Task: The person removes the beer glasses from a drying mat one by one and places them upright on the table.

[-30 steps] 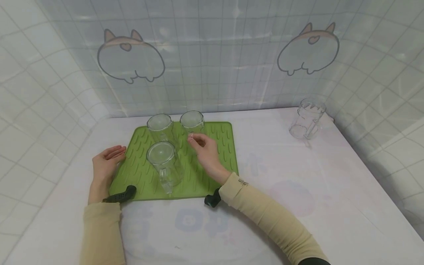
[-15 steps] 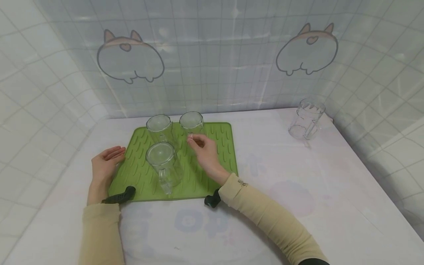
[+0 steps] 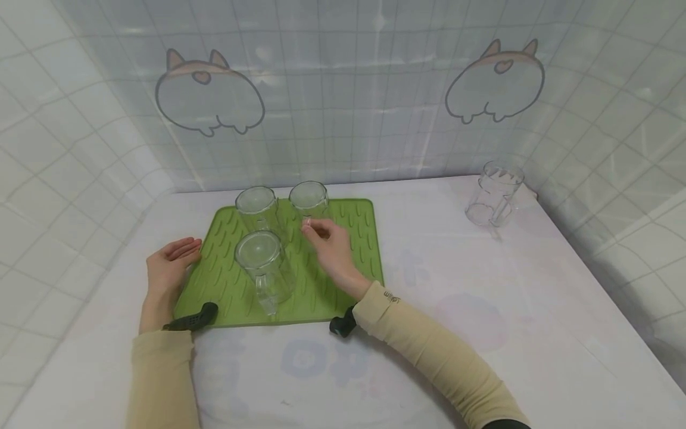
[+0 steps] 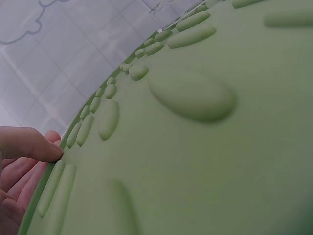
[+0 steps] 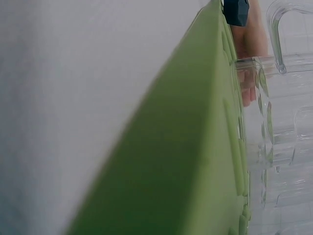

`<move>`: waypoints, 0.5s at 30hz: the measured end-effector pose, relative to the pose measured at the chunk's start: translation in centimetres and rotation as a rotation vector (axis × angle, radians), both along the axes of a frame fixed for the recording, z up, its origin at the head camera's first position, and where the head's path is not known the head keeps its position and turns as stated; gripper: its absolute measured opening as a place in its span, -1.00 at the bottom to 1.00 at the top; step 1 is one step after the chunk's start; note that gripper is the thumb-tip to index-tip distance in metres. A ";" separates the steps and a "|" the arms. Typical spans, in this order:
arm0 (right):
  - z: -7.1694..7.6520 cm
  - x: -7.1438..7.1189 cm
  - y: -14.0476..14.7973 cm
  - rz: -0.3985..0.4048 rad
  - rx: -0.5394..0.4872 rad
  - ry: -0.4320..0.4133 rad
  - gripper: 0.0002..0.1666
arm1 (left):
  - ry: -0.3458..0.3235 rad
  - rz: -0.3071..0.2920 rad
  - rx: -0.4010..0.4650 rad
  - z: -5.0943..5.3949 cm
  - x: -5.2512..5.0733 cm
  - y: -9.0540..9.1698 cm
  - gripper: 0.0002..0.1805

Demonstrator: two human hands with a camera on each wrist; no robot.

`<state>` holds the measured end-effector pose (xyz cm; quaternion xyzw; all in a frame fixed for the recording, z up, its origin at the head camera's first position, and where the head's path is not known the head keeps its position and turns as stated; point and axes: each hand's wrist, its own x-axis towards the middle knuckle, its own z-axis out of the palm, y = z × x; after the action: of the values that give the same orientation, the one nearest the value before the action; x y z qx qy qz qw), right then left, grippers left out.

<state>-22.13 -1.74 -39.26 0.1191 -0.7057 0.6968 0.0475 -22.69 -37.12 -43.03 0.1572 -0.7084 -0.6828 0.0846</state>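
My right hand (image 3: 336, 253) pinches the handle of a clear glass mug (image 3: 309, 199) at the back of a green ribbed drying mat (image 3: 316, 301). To its left on the mat stands a second glass mug (image 3: 257, 205). A third glass mug (image 3: 264, 256) stands bottom up in front of these, its handle toward me. My left hand (image 3: 168, 268) lies at the mat's left edge with its fingers nearly straight. In the left wrist view the left thumb (image 4: 36, 144) touches the mat's rim. The right hand is out of sight in its own wrist view, where clear mugs (image 5: 288, 132) overlap.
Another clear glass mug (image 3: 493, 193) stands far right on the white tablecloth (image 3: 439, 262), near the tiled-pattern back wall (image 3: 348, 107). Patterned sheets also rise along the left and right sides. Dark wrist-camera mounts (image 3: 194, 319) sit close to the mat's front edge.
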 end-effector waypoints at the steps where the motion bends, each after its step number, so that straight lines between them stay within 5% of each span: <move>1: 0.0 0.0 0.0 -0.002 0.007 0.003 -0.71 | 0.002 0.000 0.006 -0.1 0.0 -0.1 -0.38; 15: -0.1 0.3 0.3 -0.021 0.075 0.036 -0.75 | 0.007 -0.010 0.053 0.3 0.3 0.2 -0.37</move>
<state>-21.82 -1.46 -39.33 0.1258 -0.7315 0.6671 0.0632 -22.38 -36.90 -42.77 0.1536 -0.6904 -0.7024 0.0795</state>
